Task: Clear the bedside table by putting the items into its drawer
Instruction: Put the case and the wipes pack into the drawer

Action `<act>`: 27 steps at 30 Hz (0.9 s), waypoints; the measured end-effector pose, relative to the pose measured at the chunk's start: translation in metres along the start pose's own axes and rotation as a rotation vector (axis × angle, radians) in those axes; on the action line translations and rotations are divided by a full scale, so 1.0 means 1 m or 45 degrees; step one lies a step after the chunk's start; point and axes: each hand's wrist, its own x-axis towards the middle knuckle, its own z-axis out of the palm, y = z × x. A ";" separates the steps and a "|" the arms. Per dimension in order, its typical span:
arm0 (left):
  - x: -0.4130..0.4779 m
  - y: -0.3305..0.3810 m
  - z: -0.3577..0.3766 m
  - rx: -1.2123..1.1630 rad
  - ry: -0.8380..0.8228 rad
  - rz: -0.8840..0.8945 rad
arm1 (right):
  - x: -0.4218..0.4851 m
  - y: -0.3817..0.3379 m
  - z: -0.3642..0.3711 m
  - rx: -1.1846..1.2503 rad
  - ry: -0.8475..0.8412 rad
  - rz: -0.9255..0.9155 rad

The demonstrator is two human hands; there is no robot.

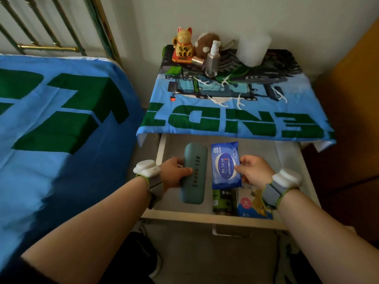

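Over the open drawer (225,219), left hand (174,174) grips a green case (193,173), fingers curled round its side; right hand (254,171) pinches a blue wipes packet (224,165) by its edge. Both sit low inside. Bedside table (235,124) (cloth-covered) holds a cat figurine (183,46), spray bottle (213,60), plush toy (206,45) and white cup (253,50).

"99.9%" on the blue wipes pack (225,160), "大" on the drawer packet (249,208)

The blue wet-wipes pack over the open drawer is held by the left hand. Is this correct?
No. In the head view the right hand pinches the blue wet-wipes pack over the open drawer; the left hand grips the green glasses case.
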 end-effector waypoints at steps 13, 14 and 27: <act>0.046 -0.025 0.032 0.355 -0.106 -0.347 | -0.014 0.032 -0.029 -0.095 -0.022 0.194; 0.049 -0.027 0.034 0.369 -0.112 -0.377 | -0.015 0.035 -0.031 -0.092 -0.025 0.198; 0.064 -0.038 0.038 0.595 -0.117 -0.384 | -0.016 0.040 -0.041 -0.055 -0.064 0.179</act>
